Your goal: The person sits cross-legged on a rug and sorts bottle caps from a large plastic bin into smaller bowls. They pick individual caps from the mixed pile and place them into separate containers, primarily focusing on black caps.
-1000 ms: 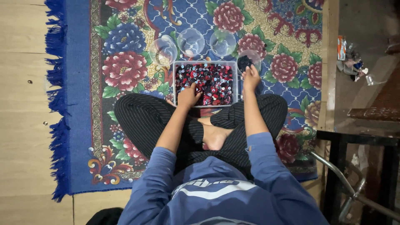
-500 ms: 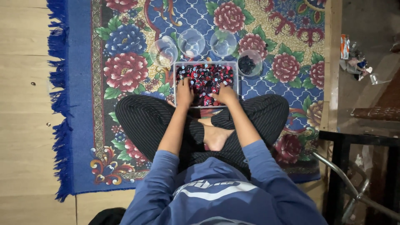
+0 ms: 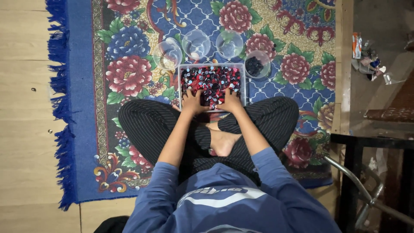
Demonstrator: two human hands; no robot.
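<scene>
left hand (image 3: 193, 102) fingers spread flat in tray (image 3: 243, 82) on buttons (image 3: 211, 77) | right hand (image 3: 230, 102) likewise, gripping nothing | four bowls (image 3: 196, 43) beyond fingertips

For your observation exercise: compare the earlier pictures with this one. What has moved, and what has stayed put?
The right hand came back from the dark-filled bowl into the tray of buttons, beside the left hand. The three empty clear bowls and floral rug stayed as they were.

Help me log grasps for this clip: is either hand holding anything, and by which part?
Cannot tell. Both the left hand and right hand rest palm-down in the tray of small pieces; any pinch is hidden.
</scene>
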